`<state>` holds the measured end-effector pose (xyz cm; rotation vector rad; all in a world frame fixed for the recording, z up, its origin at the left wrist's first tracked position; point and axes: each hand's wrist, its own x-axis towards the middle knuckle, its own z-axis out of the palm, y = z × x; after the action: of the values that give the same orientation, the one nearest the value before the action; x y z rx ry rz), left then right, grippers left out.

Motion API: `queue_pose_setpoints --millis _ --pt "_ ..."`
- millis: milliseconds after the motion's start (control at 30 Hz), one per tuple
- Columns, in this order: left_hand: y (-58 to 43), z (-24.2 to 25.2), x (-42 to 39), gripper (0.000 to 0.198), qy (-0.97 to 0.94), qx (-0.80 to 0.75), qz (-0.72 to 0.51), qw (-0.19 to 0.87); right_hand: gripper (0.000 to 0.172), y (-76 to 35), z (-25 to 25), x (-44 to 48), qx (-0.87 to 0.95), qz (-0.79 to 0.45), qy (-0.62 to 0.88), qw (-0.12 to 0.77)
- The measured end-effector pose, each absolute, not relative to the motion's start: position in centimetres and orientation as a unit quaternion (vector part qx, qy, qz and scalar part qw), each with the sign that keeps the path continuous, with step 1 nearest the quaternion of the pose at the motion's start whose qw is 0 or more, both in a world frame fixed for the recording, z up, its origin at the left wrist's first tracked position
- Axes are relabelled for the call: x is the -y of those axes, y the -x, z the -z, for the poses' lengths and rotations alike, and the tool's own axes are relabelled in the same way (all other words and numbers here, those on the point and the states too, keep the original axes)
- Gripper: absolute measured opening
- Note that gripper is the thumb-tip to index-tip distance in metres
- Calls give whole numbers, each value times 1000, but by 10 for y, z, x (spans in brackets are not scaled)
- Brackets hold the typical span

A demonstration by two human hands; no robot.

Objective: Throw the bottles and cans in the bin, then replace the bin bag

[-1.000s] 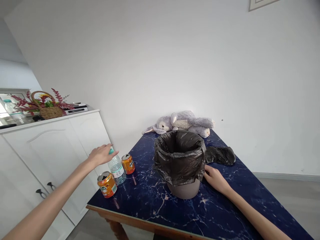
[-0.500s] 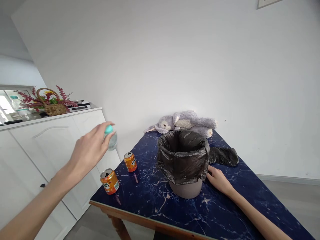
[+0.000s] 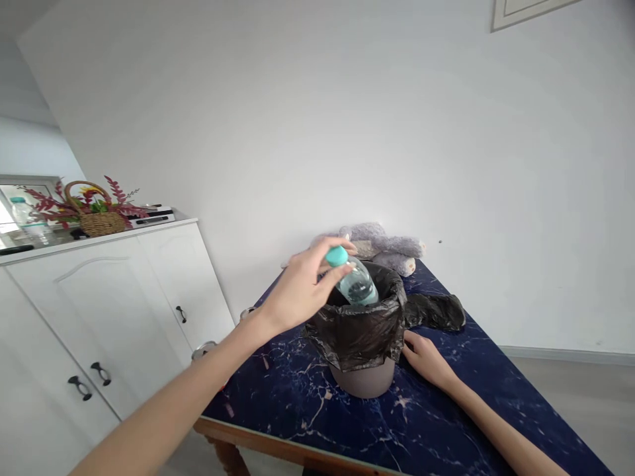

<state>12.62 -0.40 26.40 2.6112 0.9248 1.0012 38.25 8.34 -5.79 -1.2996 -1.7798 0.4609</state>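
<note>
My left hand (image 3: 307,281) grips a clear plastic bottle (image 3: 358,281) near its teal cap. The bottle tilts, its base pointing down to the right, over the mouth of a grey bin (image 3: 364,380). A black garbage bag (image 3: 364,337) lines the bin, its edge folded down over the outside. My right hand (image 3: 427,360) is at the bin's right side with curled fingers at the bag's hanging edge; the fingertips are partly hidden. Behind my left forearm, two drink cans show only in part: the nearer can (image 3: 204,349) and the farther can (image 3: 247,312).
A grey plush rabbit (image 3: 397,254) lies by the wall behind the bin. More black plastic (image 3: 436,311) lies right of it on the dark blue marbled table (image 3: 317,423). At left, a white cabinet (image 3: 114,284) carries a flower basket (image 3: 102,223) and another bottle (image 3: 27,218).
My left hand has carried the bottle rightward from beyond the table's left edge to over the bin. My right hand stays beside the bin. My left arm now covers much of the cans.
</note>
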Motion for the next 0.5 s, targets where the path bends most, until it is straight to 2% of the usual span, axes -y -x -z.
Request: queue_pose_setpoints --millis 167,233,300,400,467,500 --pt "-144 -240 -17 34 -934 -291 -173 113 37 -383 56 -84 714 -182 520 432" --pt "-139 -238 -21 39 -931 -289 -188 116 35 -384 55 -84 713 -184 520 432" --pt "-124 -239 -29 44 -904 -318 -267 96 33 -384 55 -84 710 -185 522 434" --pt "-80 -239 -54 48 -835 -399 -378 9 31 -384 56 -84 705 -188 525 438" --pt "-42 -233 -75 50 -792 -493 -352 -80 31 -384 57 -84 704 -190 525 439" --pt "-22 -227 -86 52 -773 -557 -282 -114 30 -384 57 -84 703 -190 525 440"
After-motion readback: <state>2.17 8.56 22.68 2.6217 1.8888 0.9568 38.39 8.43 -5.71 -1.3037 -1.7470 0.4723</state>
